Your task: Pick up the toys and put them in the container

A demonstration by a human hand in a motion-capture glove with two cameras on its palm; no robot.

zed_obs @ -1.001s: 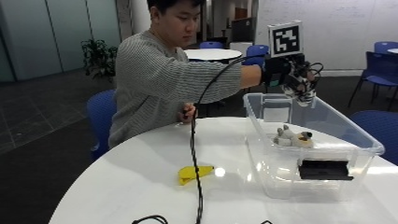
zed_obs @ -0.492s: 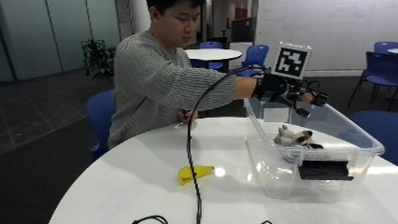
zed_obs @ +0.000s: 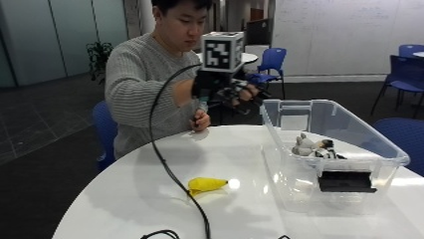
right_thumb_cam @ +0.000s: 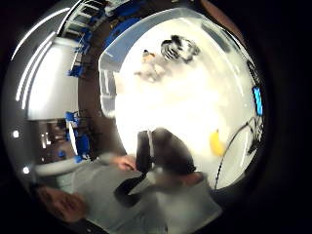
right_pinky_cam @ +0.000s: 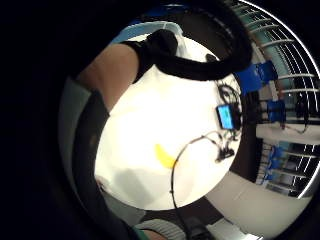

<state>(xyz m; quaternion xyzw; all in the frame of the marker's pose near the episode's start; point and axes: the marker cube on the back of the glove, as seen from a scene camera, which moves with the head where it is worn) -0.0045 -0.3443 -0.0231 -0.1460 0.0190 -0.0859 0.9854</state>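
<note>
The black-gloved right hand (zed_obs: pixel 228 92) hangs in the air above the round white table (zed_obs: pixel 132 199), just beside the near end of the clear plastic container (zed_obs: pixel 371 144) and outside its rim. Its fingers look loosely curled and nothing shows between them, so I judge it empty. The bare left hand (zed_obs: pixel 201 121) rests on the table close to the person's body, holding a thin stick-like thing I cannot identify.

Part of the task looks done: a small cluster of pale and striped toys (zed_obs: pixel 315 148) lies on the container floor. At least one piece is left, a yellow banana-shaped toy (zed_obs: pixel 207 184) lying on the table well apart from the container, beside a black cable (zed_obs: pixel 165 169) that crosses the tabletop.

How many toys make up the cluster is hard to tell. A black label (zed_obs: pixel 346 182) on the container's front wall hides part of its floor, and the table's far side is cut off.
</note>
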